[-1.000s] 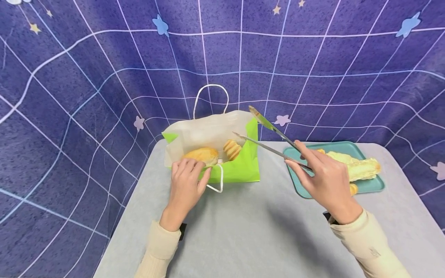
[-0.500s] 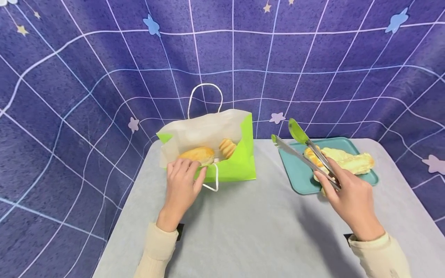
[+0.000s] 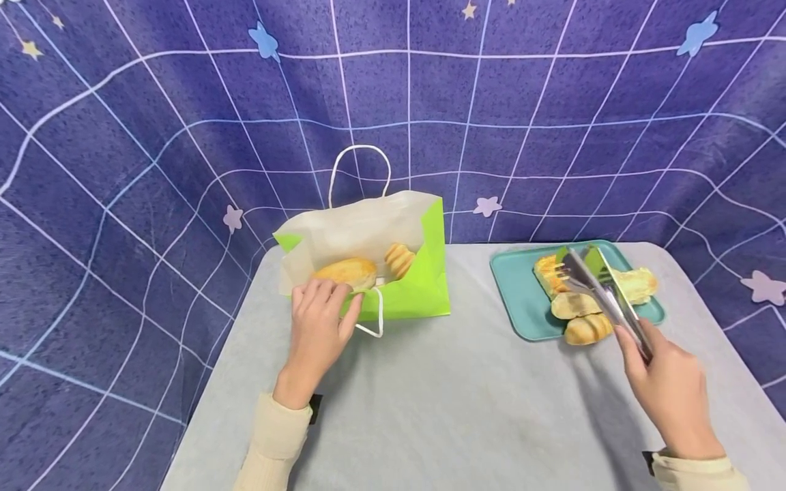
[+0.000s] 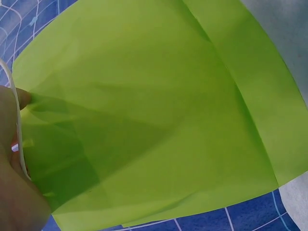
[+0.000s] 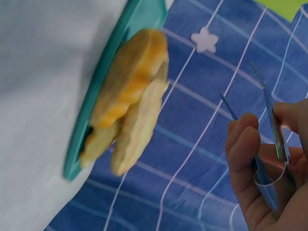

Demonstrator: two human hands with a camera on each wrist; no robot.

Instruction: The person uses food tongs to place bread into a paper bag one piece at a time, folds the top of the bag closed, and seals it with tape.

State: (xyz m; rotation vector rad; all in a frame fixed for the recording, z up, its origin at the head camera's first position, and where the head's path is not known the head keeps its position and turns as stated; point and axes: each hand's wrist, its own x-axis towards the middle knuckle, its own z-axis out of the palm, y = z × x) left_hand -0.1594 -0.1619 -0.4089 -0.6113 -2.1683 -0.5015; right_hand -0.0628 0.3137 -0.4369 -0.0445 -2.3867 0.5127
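Observation:
My left hand (image 3: 317, 334) pinches the front rim of a green paper bag (image 3: 408, 301), thumb outside, fingertips over the edge. Inside the bag lie a smooth oval bread roll (image 3: 348, 271) and a ridged bread piece (image 3: 399, 260). In the left wrist view the bag's green side (image 4: 159, 110) fills most of the picture. My right hand (image 3: 672, 389) holds metal tongs (image 3: 616, 303) above a teal tray (image 3: 514, 290); their tips are apart, with no bread visibly gripped. Several bread pieces sit on the tray, among them a ridged roll (image 3: 587, 329) at its front edge and a long pale loaf (image 3: 640, 283).
The bag stands on a grey-covered table (image 3: 424, 402), its white back handle (image 3: 361, 147) upright and its front handle (image 3: 379, 320) hanging down. A purple-blue curtain (image 3: 430, 95) with grid lines and stars encloses the table's back and sides.
My right hand has moved right and toward me with the tongs, from beside the bag to over the tray. My left hand stays on the bag's rim.

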